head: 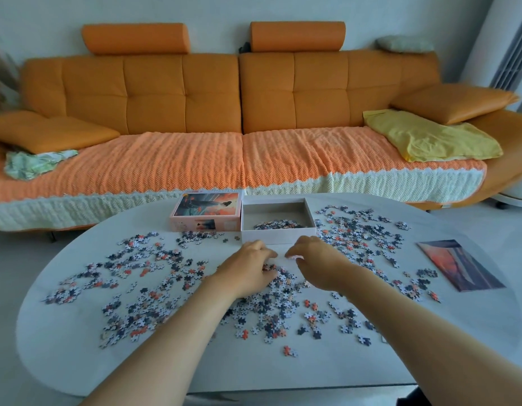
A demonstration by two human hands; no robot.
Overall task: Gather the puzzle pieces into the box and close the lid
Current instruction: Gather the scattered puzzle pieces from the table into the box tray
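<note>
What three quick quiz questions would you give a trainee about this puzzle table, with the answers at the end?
1. True or false: the box already holds some puzzle pieces.
2. Where is the lid? A: closed on the box. B: flat on the table, just left of the box. C: leaning upright against the box.
3. Fill in: the printed picture sheet lies toward the person's ____ side of the table.

Key: 1 true; 2 B; 3 right.
</note>
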